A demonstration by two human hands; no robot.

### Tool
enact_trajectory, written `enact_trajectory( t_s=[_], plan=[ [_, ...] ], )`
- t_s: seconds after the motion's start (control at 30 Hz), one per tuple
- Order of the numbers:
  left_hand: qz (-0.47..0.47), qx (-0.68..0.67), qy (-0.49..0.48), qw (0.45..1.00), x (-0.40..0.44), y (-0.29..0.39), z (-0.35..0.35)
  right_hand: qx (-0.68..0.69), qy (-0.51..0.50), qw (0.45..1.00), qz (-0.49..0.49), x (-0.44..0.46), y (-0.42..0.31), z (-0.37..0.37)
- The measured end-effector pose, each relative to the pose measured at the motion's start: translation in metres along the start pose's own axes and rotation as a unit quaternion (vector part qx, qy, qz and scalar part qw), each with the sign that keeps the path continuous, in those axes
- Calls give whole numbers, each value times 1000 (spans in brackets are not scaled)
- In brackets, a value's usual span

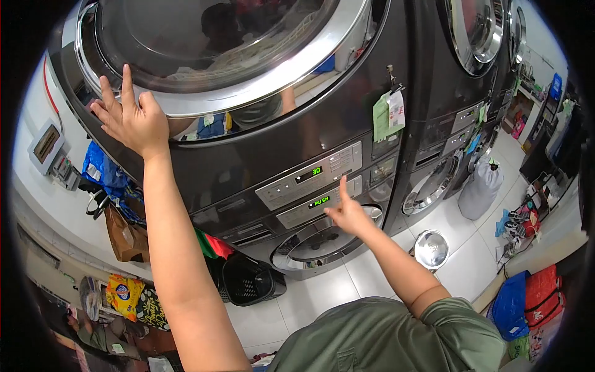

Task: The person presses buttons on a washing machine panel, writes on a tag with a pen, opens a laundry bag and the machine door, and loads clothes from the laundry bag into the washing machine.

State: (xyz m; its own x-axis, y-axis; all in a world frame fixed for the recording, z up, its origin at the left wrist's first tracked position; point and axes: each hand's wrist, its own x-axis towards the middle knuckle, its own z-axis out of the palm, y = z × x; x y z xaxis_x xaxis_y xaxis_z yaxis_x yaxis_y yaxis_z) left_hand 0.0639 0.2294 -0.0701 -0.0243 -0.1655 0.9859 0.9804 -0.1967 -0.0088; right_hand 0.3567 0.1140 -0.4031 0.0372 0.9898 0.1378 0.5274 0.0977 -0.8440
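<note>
My left hand [133, 118] lies with fingers spread on the chrome rim and glass of the closed round dryer door [217, 49], holding nothing. At the control panels, my right hand [348, 211] has its index finger extended up to the lower right part of the upper panel [285, 186], which shows a green "30". The thumb is out to the side, near the lower panel [294, 216], whose display reads "PUSH". Whether the fingertip touches the panel cannot be made out. Green and white tags [388, 118] hang from a clip right of the door.
Below the panels is a lower round door [322, 245]. A black basket [251, 282] stands on the floor at its left. Further right are more machines, a metal bowl [431, 249] and a grey sack [481, 191]. Blue and red bags lie at the lower right.
</note>
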Motion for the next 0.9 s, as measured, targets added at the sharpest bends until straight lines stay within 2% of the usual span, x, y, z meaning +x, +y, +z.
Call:
enact_trajectory(
  t_s=[0.07,0.2,0.23,0.3,0.37,0.43,0.5,0.57,0.6,0.67,0.7,0.73,0.77,0.8,0.83,0.9],
  plan=[
    [0,1,0,1000,-1,1,0,62,-31,997,45,-4,-2,13],
    [32,18,25,999,2,2,-3,154,-39,984,74,3,-18,16],
    [44,-4,21,999,3,-5,1,63,11,998,9,11,0,30],
    [72,-2,36,997,6,-8,2,-81,26,996,32,18,-4,27],
    [141,27,61,988,12,-19,6,-77,43,996,2,24,1,28],
    [150,89,60,983,10,-32,12,-54,44,997,-19,13,12,18],
    [134,95,43,985,8,-44,18,-38,48,998,-33,-5,16,-8],
    [148,58,45,986,9,-47,20,1,77,997,-6,-41,54,-11],
    [171,46,57,982,9,-51,22,-38,111,993,-19,-67,90,-1],
    [188,4,54,981,1,-49,18,-169,-82,966,180,-146,158,-6],
    [180,-25,39,983,-6,-43,10,-220,-124,955,157,-208,254,13],
    [172,-54,25,983,-13,-37,3,-251,-168,918,255,-280,290,9],
    [138,-93,20,986,-29,-19,-11,-272,-261,862,338,-363,347,9],
    [114,-102,3,988,-47,-2,-27,-278,-270,823,415,-441,372,1],
    [36,-148,-32,988,-79,23,-46,-286,-240,784,496,-522,382,-11],
    [30,-166,-88,982,-164,57,-88,-301,-142,702,629,-669,386,-35]
  ],
)
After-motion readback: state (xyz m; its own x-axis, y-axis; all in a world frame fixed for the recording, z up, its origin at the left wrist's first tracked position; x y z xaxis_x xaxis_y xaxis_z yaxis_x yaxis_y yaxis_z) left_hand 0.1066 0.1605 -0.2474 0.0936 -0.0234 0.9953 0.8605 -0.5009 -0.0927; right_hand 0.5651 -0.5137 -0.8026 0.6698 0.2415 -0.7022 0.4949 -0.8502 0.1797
